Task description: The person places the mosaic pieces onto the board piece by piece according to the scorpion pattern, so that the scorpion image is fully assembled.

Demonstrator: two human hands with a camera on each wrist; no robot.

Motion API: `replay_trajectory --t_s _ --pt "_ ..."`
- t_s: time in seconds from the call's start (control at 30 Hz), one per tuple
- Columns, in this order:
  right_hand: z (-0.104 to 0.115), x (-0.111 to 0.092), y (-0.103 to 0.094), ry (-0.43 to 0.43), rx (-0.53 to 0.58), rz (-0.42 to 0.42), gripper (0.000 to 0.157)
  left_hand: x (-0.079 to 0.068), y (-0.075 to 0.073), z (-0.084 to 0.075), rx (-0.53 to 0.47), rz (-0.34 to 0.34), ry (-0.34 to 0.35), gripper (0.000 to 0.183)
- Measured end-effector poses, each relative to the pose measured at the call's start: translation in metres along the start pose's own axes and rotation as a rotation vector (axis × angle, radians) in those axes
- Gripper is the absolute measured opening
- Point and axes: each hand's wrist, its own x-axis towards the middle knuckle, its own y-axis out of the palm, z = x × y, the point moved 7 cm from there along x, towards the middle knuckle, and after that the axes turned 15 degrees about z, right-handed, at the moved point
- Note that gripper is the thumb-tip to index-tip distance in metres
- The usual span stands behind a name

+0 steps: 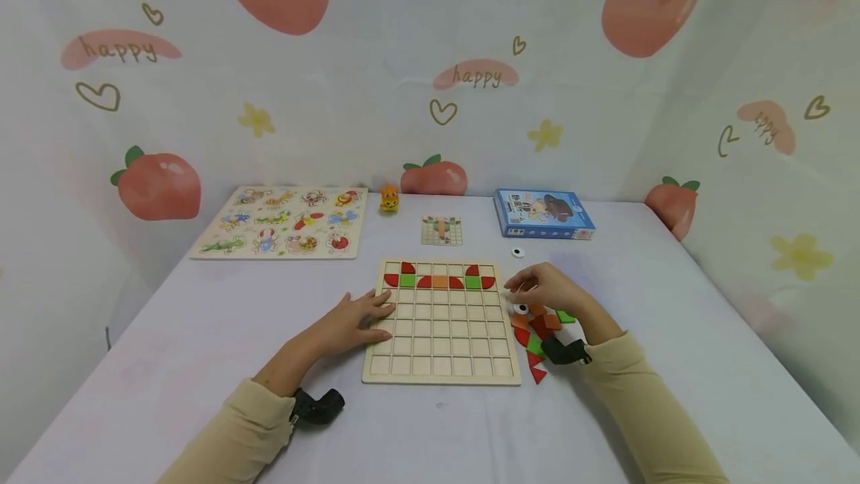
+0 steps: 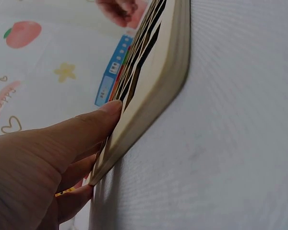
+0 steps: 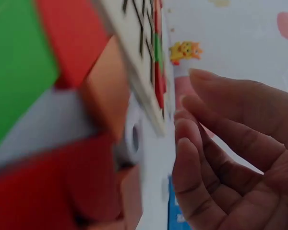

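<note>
A wooden grid board lies on the table, with red, green and orange pieces set in its top two rows. My left hand rests on the board's left edge, fingers spread. In the left wrist view its thumb lies on the frame. Just beyond the board's upper right edge hovers my right hand, its fingers loosely bent. Nothing shows between thumb and fingertips in the right wrist view. Below it lies a heap of loose red, orange and green pieces, with a white eye disc among them.
Behind the board lies a small pattern card. A second eye disc sits near a blue box at the back right. An insect puzzle board and a small orange toy stand at the back left.
</note>
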Motion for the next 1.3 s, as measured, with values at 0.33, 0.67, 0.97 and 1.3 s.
replay_trajectory --t_s 0.33,0.67,0.97,1.3 --pt "-0.021 -0.003 0.004 0.039 -0.003 0.047 0.022 -0.002 0.000 0.001 0.001 -0.010 -0.002 0.062" --pt "-0.023 -0.002 0.008 0.008 -0.063 0.053 0.022 -0.002 0.001 -0.001 -0.009 -0.007 0.001 0.062" --pt "-0.019 -0.002 0.005 0.009 -0.087 0.027 0.017 -0.002 -0.001 -0.003 0.002 -0.006 -0.001 0.061" --pt "-0.014 0.002 0.007 -0.005 -0.083 0.057 0.018 -0.001 0.000 -0.001 0.004 -0.004 0.003 0.061"
